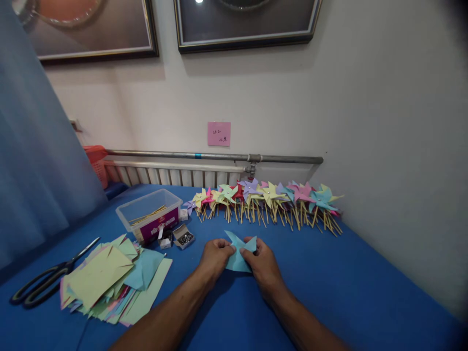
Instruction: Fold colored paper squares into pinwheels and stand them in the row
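Between both hands is a light-blue paper pinwheel point(239, 263), partly folded, held just above the blue tabletop. My left hand point(218, 256) pinches its left side between thumb and fingers. On the right side, my right hand point(263, 263) grips the paper, its thumb pressing near the middle. Some of the folds lie hidden under the thumbs. Left of my hands, a small open box of metal pins point(184, 237) stands by a clear plastic tub point(124, 214) with wooden sticks point(149, 214) in it. A stack of cut coloured paper point(98, 278) lies further left.
Black-handled scissors point(51, 280) lie at the far left beside the paper. Finished pinwheels on sticks point(270, 195) line the table's back edge. Behind them run a metal pipe point(219, 156) and a radiator point(171, 176). A blue curtain point(44, 146) hangs at left.
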`<action>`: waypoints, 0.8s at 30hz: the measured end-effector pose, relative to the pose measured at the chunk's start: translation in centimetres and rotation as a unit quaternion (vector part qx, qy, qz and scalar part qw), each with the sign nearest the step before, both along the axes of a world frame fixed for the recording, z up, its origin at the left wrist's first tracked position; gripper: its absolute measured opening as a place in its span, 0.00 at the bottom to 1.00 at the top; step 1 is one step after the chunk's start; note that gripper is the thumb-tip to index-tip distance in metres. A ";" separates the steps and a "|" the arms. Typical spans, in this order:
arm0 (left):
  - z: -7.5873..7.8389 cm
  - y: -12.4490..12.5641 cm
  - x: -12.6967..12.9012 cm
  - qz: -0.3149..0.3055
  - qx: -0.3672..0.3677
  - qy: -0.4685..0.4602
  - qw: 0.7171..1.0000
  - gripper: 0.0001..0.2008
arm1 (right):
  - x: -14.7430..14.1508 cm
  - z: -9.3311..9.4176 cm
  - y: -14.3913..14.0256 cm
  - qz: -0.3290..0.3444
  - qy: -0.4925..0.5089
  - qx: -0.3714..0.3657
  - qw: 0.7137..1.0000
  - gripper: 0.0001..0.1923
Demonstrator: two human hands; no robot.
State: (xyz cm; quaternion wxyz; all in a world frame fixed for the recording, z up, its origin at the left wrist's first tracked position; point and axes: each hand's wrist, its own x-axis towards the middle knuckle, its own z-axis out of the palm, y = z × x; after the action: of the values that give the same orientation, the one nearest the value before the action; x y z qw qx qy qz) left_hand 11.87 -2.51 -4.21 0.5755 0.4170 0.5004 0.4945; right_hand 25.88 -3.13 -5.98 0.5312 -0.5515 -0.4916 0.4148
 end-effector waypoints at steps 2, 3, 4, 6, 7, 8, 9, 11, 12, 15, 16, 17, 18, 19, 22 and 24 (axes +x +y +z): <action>0.0 0.0 0.1 0.000 -0.001 0.002 1.000 0.10 | 0.0 -0.1 0.1 0.002 -0.005 0.003 1.000 0.22; 0.0 0.0 0.1 0.000 -0.002 0.002 1.000 0.10 | 0.0 -0.2 0.1 0.003 -0.007 0.004 1.000 0.22; 0.1 0.0 0.1 -0.001 -0.003 0.002 1.000 0.10 | 0.0 -0.2 0.1 0.003 -0.011 0.006 1.000 0.21; 0.2 -0.1 0.1 0.001 -0.005 0.002 1.000 0.10 | 0.0 -0.2 0.1 0.003 -0.021 0.006 1.000 0.21; 0.3 -0.2 0.1 0.003 -0.002 0.003 1.000 0.10 | 0.0 -0.1 0.1 0.005 -0.027 0.005 1.000 0.21; 0.3 -0.2 0.1 0.005 0.001 0.005 1.000 0.10 | 0.0 0.0 0.0 0.009 -0.033 0.002 0.999 0.21; 0.3 -0.2 0.1 0.005 0.003 0.007 1.000 0.11 | 0.0 0.1 0.0 0.014 -0.038 0.000 0.999 0.21; 0.3 -0.2 0.1 0.001 0.006 0.012 1.000 0.12 | 0.0 0.3 -0.1 0.024 -0.044 -0.003 0.999 0.21; 0.3 -0.2 0.1 -0.001 0.006 0.013 1.000 0.12 | -0.1 0.3 -0.1 0.027 -0.045 -0.003 0.999 0.21; 0.2 -0.1 0.1 0.001 0.007 0.014 1.000 0.12 | -0.1 0.3 -0.2 0.032 -0.039 -0.001 0.999 0.21; 0.2 0.0 0.1 0.005 0.008 0.012 1.000 0.12 | -0.2 0.3 -0.1 0.034 -0.033 -0.003 0.999 0.22; 0.1 0.0 0.2 0.009 0.009 0.008 1.000 0.12 | -0.2 0.2 -0.1 0.036 -0.028 -0.003 0.999 0.22; 0.1 0.0 0.2 0.013 0.010 0.004 1.000 0.13 | -0.2 0.2 -0.1 0.037 -0.022 -0.004 0.999 0.22; 0.1 0.0 0.2 0.015 0.010 0.000 1.000 0.13 | -0.2 0.1 -0.1 0.038 -0.016 -0.004 0.999 0.22; 0.0 -0.1 0.3 0.020 0.014 -0.004 1.000 0.13 | -0.3 0.0 0.0 0.038 0.008 -0.006 0.999 0.22; 0.0 -0.2 0.3 0.023 0.018 -0.001 1.000 0.14 | -0.3 0.1 -0.1 0.038 0.032 -0.007 0.999 0.22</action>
State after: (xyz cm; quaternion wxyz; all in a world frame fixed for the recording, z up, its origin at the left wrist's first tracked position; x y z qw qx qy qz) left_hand 12.19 -2.66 -4.22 0.5568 0.4151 0.5003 0.5171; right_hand 25.55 -3.21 -5.90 0.5267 -0.5227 -0.4920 0.4553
